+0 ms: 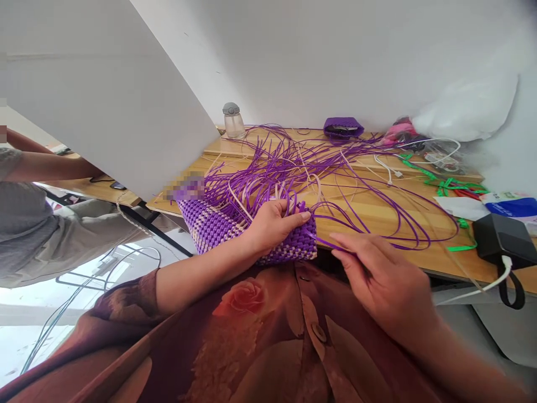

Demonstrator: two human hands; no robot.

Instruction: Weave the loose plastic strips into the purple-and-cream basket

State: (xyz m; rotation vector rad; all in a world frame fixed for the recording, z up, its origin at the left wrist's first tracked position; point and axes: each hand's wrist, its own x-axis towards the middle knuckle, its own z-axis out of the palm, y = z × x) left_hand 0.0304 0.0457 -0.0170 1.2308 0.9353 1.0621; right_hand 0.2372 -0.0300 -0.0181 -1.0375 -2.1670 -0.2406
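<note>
A half-woven basket (213, 224) of purple and cream plastic strips lies tilted at the table's front edge, close to my body. My left hand (274, 224) grips its rim, thumb on the outer side, the other fingers mostly hidden behind the weave. To the right, my right hand (377, 268) pinches a purple strip (325, 242) between thumb and forefinger, and that strip runs taut to the basket's right corner. From the basket's upper edge, many loose purple strips (268, 162) fan out across the table, with a few cream ones among them.
On the wooden table (331, 201) stand a grey-lidded bottle (234, 120) and a small purple pouch (343, 127). Green strips (451, 184), a white cable (390, 170) and a black box (503, 243) lie right. Beyond a white partition (126, 101) at left, another person's arm (50, 167) shows.
</note>
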